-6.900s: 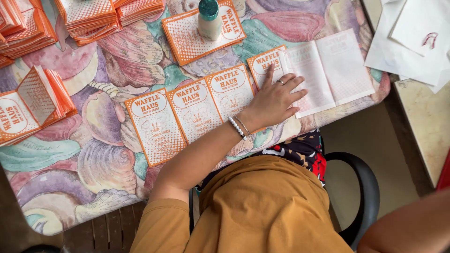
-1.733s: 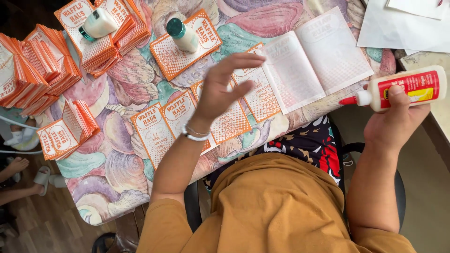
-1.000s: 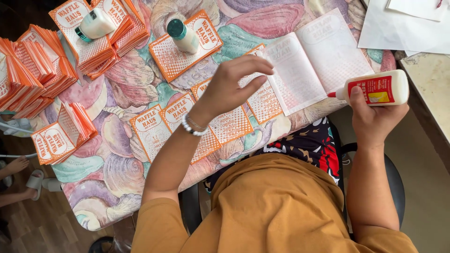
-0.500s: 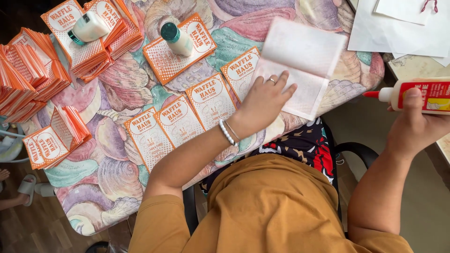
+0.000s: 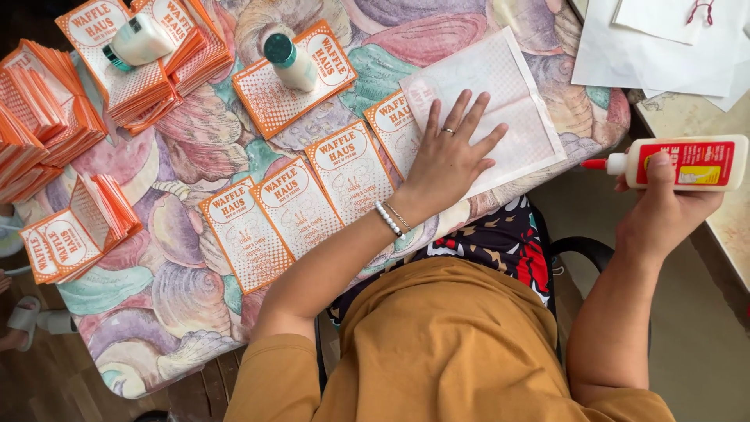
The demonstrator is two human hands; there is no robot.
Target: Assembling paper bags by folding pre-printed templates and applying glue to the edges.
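Left hand (image 5: 449,160), fingers (image 5: 469,109) spread flat and released, presses a pale dotted paper sheet (image 5: 508,101) on the shell-patterned worktop (image 5: 156,297). Right hand (image 5: 664,207), fingers clenched around a white plastic glue bottle (image 5: 687,162), is beyond the edge. Four orange printed cards (image 5: 297,207), perhaps joined, lie beside the left wrist.

Bright even daylight, soft faint shadows, sharp focus, slight wide-angle stretch at edges

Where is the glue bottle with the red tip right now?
In the head view the glue bottle lies sideways in the right hand, off the table's right edge, tip pointing toward the folded sheet under the left hand.
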